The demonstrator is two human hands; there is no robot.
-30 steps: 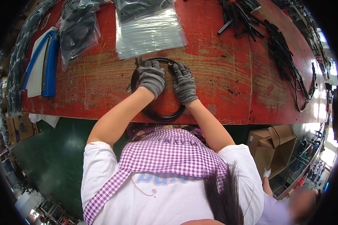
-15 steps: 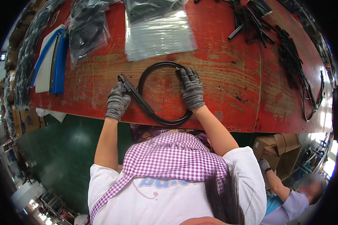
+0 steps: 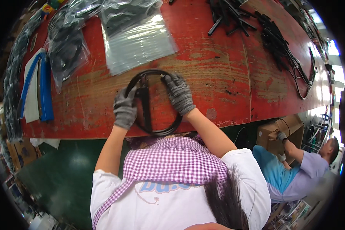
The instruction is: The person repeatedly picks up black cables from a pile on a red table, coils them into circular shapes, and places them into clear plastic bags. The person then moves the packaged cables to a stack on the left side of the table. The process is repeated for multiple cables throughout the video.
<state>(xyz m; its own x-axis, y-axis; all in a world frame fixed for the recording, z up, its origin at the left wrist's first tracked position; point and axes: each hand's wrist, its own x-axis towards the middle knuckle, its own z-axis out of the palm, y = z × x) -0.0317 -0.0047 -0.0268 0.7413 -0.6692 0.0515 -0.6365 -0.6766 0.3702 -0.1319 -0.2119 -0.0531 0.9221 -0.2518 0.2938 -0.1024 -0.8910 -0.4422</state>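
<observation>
A loop of black cable or tubing (image 3: 163, 133) lies coiled on the table's near part, with a small metallic end showing by my right fingers. My gloved left hand (image 3: 125, 109) closes round the loop's left side. On the upper right of the loop, my gloved right hand (image 3: 179, 94) grips it near that end. Inside the loop, close to my left fingers, stands a slim black bar-shaped piece (image 3: 145, 107), lengthwise from far to near. Whether my left fingers also touch this bar I cannot tell.
Clear plastic bags (image 3: 142, 46) lie beyond the loop, and a bag of black coils (image 3: 67, 53) to their left. A blue-and-white holder (image 3: 46, 88) stands far left. Black strips (image 3: 234, 19) and a cable bundle (image 3: 276, 38) lie right. A person bends by a cardboard box (image 3: 270, 134).
The bar has swung inside the loop and now runs straight from far to near. My left hand has moved from the bar's far end to the loop's side. The view has shifted.
</observation>
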